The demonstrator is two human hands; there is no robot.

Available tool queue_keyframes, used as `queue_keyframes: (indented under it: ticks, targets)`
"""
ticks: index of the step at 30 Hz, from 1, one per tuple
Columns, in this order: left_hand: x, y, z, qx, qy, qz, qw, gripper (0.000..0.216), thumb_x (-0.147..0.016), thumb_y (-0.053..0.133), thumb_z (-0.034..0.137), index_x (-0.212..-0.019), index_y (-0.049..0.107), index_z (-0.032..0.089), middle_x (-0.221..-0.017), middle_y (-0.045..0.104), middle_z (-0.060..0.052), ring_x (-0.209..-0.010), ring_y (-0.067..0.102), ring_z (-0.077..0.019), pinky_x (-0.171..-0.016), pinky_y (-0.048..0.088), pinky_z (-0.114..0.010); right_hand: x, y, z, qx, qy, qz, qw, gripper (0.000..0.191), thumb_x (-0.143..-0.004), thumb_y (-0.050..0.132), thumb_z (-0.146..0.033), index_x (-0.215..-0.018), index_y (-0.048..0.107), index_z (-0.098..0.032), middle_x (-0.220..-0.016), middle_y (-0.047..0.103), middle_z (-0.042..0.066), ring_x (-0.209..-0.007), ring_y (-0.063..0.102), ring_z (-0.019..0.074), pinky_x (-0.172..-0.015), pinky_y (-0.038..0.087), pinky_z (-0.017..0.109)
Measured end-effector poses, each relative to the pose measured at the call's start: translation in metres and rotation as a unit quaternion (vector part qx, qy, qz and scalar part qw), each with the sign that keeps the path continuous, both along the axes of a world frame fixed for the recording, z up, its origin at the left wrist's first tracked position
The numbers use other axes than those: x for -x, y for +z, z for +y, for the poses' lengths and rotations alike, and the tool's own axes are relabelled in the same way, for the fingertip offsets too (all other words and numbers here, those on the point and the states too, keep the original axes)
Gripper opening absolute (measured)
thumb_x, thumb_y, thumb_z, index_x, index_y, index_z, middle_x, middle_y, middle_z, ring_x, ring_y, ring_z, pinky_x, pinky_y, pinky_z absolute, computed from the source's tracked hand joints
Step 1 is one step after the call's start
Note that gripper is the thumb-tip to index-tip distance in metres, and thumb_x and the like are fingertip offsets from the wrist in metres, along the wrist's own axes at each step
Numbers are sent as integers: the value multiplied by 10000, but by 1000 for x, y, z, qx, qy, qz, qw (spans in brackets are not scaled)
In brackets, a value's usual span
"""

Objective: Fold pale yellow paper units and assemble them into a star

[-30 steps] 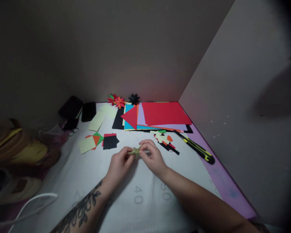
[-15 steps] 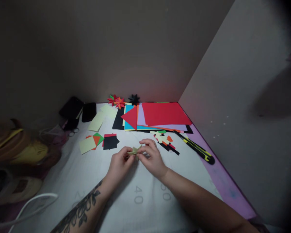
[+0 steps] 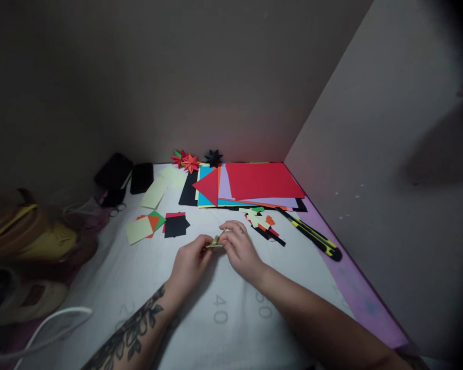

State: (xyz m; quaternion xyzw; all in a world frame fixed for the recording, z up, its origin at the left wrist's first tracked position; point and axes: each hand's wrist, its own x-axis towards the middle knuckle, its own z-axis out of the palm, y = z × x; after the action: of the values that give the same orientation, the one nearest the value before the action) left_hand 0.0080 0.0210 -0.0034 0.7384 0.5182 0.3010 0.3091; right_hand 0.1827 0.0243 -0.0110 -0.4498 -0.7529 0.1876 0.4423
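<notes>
My left hand (image 3: 189, 262) and my right hand (image 3: 241, 249) meet over the white mat (image 3: 200, 313), both pinching a small pale-green folded paper piece (image 3: 216, 242) between thumbs and fingers. The paper is mostly hidden by my fingertips. Just beyond my right hand lie small paper scraps (image 3: 260, 221) in green, orange and black. To the left of the hands sit small paper squares (image 3: 141, 229) in pale yellow, orange and green, and black squares (image 3: 176, 225).
A stack of coloured sheets (image 3: 254, 185) with red on top lies at the back. Three folded paper stars (image 3: 191, 162) stand by the wall. A yellow-black utility knife (image 3: 312, 235) lies at the right. Dark cases (image 3: 123, 174), scissors and a white cable (image 3: 50, 329) are at the left.
The folded piece has been turned and lowered between my fingers, showing less of itself. My right hand has shifted slightly left over it. Everything else is unmoved.
</notes>
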Motion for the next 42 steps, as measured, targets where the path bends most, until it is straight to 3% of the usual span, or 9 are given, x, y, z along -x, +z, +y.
queue_keyframes:
  ticks: [7,15,25,31,36,39,42]
  targets:
    - [0,1,-1,2,-1,-3,1000,138,-845,504,197,-934,608,205,-862,715,-17,-726,644,-155,-684,455,-237,2,2,-2,5,-25,0,1000,139,-832,510,-99,-814,581,-217,-979,581,78,-1015,514,244,-890,450,419]
    - [-5,6,1,70,31,-98,992,100,-811,556,238,-874,612,186,-764,675,4,-667,609,-143,-626,442,-225,1,-1,-1,-17,-35,8,999,120,-877,495,-130,-854,577,-215,-1024,580,89,-1027,512,241,-905,451,438]
    - [-10,8,6,233,70,-266,933,297,-677,687,303,-884,518,173,-541,544,73,-479,507,-101,-490,368,-198,2,-5,-2,-85,-52,24,995,109,-817,621,-141,-845,653,-242,-1140,571,82,-1111,488,266,-955,429,494]
    - [-9,5,5,210,54,-247,944,255,-703,675,288,-879,536,166,-583,566,57,-521,525,-103,-515,380,-199,1,-2,-2,-76,-36,23,996,126,-817,594,-127,-797,641,-243,-1125,579,74,-1118,492,265,-963,423,505]
    - [-6,-3,4,170,29,-198,965,208,-759,635,270,-925,571,163,-641,593,36,-569,544,-111,-540,391,-204,2,4,-2,-2,-23,55,998,141,-802,552,-103,-735,603,-215,-1130,572,87,-1122,504,251,-946,430,452]
    - [-7,0,3,180,18,-199,963,228,-756,641,285,-936,578,160,-615,585,41,-545,536,-112,-518,378,-202,5,1,-1,95,-22,121,988,118,-786,553,-135,-691,576,-201,-1150,548,94,-1082,543,235,-801,496,355]
    - [-10,9,3,208,15,-212,955,254,-725,664,297,-914,575,153,-625,605,28,-549,554,-120,-521,385,-205,8,-3,1,187,-14,232,954,66,-746,577,-176,-706,533,-204,-915,578,42,-844,599,177,-621,489,266]
